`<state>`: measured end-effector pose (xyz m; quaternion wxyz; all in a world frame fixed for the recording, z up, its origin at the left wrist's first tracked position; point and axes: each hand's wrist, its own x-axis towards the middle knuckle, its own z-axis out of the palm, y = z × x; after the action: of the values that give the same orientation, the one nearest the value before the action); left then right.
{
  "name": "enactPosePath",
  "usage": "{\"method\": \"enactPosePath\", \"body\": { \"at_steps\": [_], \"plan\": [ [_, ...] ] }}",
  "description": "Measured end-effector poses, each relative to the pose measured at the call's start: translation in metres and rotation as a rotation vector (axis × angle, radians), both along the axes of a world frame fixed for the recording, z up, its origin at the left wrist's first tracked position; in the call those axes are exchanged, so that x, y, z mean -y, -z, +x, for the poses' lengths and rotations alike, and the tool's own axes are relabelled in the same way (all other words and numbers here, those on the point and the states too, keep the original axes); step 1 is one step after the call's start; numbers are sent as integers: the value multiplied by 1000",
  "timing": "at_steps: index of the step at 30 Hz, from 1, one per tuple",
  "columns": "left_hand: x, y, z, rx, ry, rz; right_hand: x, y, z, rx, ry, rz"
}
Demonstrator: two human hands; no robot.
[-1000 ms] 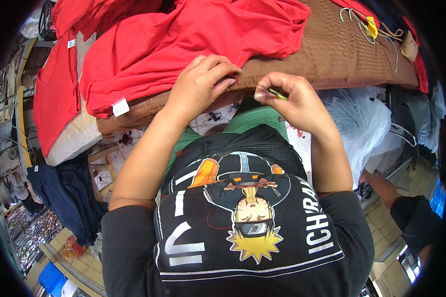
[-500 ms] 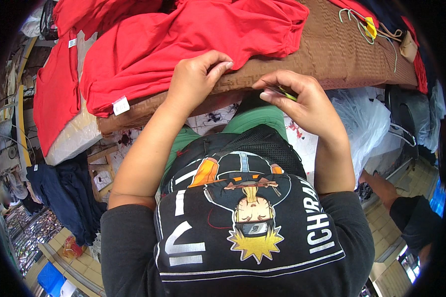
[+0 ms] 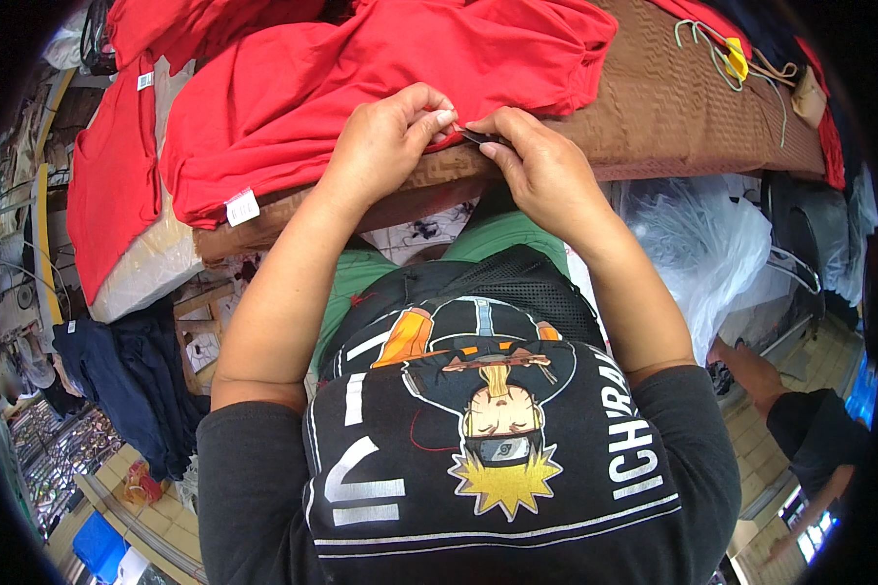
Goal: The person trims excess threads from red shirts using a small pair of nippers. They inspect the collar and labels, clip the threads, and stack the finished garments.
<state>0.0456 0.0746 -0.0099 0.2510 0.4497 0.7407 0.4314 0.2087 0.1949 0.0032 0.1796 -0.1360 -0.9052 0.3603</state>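
A red garment (image 3: 322, 83) lies spread over a padded surface with a brown patterned cover (image 3: 663, 107). At the garment's near edge, my left hand (image 3: 385, 146) is closed in a pinch on a bit of the red cloth. My right hand (image 3: 551, 171) is closed around small dark thread snips (image 3: 474, 136), mostly hidden by the fingers. The snips' tip points left at the cloth edge, close to my left fingertips; whether the blades touch the cloth or a thread I cannot tell. A white tag (image 3: 242, 208) hangs at the garment's near left corner.
More red garments (image 3: 117, 185) lie at the left, with dark blue clothing (image 3: 132, 390) below. Cords with a yellow piece (image 3: 736, 60) lie at the far right. A clear plastic bag (image 3: 698, 253) hangs at the right, near another person's arm (image 3: 751, 375).
My right hand has moved left and slightly up with the thread snips, bringing them beside my left fingertips. My left hand stays almost in place, still pinching the red cloth.
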Motion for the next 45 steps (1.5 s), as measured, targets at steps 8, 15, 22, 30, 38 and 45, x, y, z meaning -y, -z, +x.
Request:
{"method": "enactPosePath", "body": {
  "at_steps": [8, 15, 22, 30, 38, 45],
  "plan": [
    [4, -6, 0, 6, 29, -21, 6, -3, -8, 13, -9, 51],
    [24, -68, -9, 52, 464, -123, -44, -43, 36, -60, 118, -119],
    [-50, -50, 20, -233, 271, 280, -95, -7, 20, -140, 347, -403],
    [-73, 20, 4, -756, 83, 8, -93, 6, 27, -261, 337, -405],
    [-67, 15, 2, -585, 54, 181, -93, -36, 71, -58, 148, -723],
    [-97, -43, 12, -779, 282, 271, -89, 17, 29, -151, 275, -296]
  ]
}}
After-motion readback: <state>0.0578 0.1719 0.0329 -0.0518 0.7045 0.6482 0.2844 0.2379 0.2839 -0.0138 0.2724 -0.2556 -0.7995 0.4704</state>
